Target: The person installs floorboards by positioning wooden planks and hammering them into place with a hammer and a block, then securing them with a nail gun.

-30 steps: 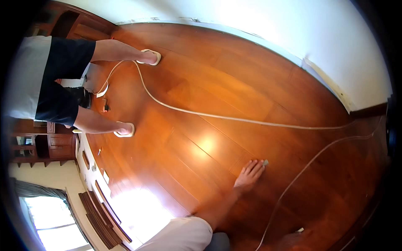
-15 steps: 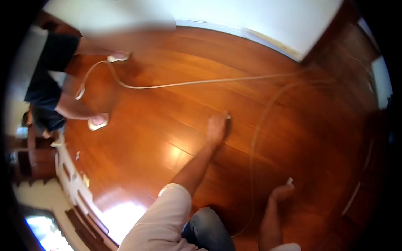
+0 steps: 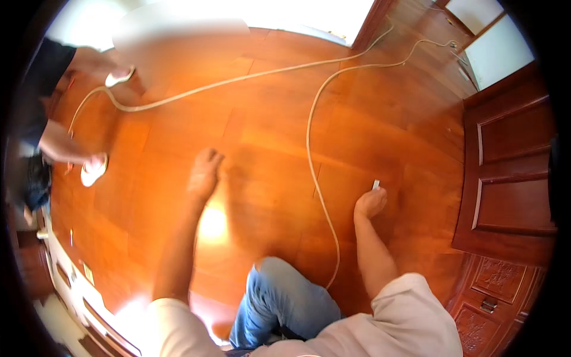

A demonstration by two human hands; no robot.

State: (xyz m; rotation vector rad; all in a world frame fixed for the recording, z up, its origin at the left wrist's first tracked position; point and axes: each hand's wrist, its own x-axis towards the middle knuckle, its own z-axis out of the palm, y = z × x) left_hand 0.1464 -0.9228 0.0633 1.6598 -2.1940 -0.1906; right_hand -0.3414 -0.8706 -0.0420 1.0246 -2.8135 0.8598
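My left hand (image 3: 205,172) hovers over or rests on the reddish wooden floor (image 3: 262,137) near the middle of the view, fingers curled and blurred; what it holds, if anything, I cannot make out. To its right, my right hand (image 3: 371,201) is closed on a small pale flat piece (image 3: 376,184) whose end sticks up past my fingers. A long beige cable (image 3: 318,189) snakes over the floor between my hands and beside my bent jeans-clad knee (image 3: 279,288), then runs toward the doorway at the top right.
A co-worker's legs (image 3: 56,140) in dark shorts and pale sandals stand at the left, near a dark shape. A dark red panelled door (image 3: 508,160) and a carved cabinet (image 3: 482,309) line the right. A white wall (image 3: 297,15) borders the back. Loose boards (image 3: 89,309) lie lower left.
The view has swung round, bringing the doorway and carved cabinet into sight. My left hand has gone from fingers spread on the floor to curled. My right hand has come up into clear view.
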